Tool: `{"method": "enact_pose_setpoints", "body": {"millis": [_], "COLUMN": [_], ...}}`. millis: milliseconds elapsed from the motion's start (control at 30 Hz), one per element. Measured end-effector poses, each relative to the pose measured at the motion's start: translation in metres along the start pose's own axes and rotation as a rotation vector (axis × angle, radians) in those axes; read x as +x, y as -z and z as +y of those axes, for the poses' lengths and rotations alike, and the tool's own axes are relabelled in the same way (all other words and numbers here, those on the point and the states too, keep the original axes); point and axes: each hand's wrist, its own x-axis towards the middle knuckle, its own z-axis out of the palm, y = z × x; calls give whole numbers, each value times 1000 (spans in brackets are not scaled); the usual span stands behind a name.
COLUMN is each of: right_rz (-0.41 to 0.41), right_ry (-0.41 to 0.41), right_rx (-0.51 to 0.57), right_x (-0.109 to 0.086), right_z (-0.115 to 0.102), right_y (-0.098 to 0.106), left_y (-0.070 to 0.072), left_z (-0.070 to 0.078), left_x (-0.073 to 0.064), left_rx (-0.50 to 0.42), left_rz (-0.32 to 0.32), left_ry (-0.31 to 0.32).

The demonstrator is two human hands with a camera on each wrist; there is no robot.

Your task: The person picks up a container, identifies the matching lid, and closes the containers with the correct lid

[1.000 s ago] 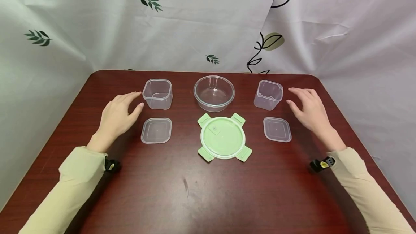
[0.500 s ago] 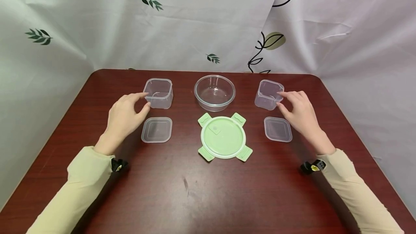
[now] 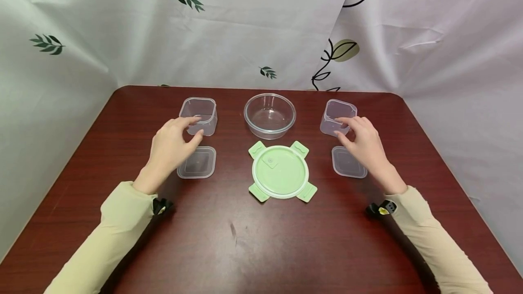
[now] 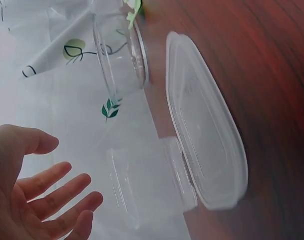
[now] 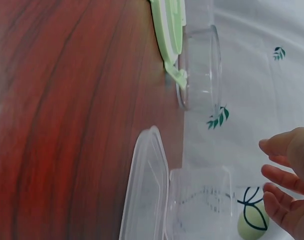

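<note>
My left hand [image 3: 172, 146] hovers in front of the left clear square tub [image 3: 210, 124], thumb and fingers apart and holding nothing. In the head view its fingertips overlap the tub, while the left wrist view shows a gap between fingers [image 4: 62, 197] and tub [image 4: 152, 185]. On the other side my right hand [image 3: 365, 146] hangs likewise by the right clear tub [image 3: 332, 111], fingers loosely bent, apart from it in the right wrist view. Flat square lids lie nearer, the left lid [image 3: 200, 164] and the right lid [image 3: 346, 163], each partly covered by a hand.
Between the tubs stands a round glass bowl [image 3: 269, 119]. A round green lid [image 3: 280, 171] with outspread locking flaps lies in front of it. The dark red wooden table [image 3: 261, 248] ends at the back against a white curtain [image 3: 229, 35] with leaf prints.
Both hands have moved inward, the left to the right and the right to the left, from beside the tubs to in front of them. Tubs, bowl and lids have stayed in place.
</note>
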Motion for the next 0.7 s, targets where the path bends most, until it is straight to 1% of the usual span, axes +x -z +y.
{"method": "enact_pose_setpoints", "body": {"millis": [133, 300, 567, 700], "right_rz": [-14, -46, -91, -126], "right_ry": [-18, -31, -40, -55], "right_rx": [20, 42, 92, 117], "right_x": [1, 4, 9, 12], "right_z": [-4, -9, -16, -18], "right_y": [-5, -11, -20, -24], "left_y": [-6, -13, -26, -34], "left_z": [5, 13, 25, 29], "left_x": [1, 1, 3, 5], "left_rx": [-22, -56, -79, -100], "left_rz": [-24, -69, -132, -155], "left_ry": [-1, 2, 2, -4]}}
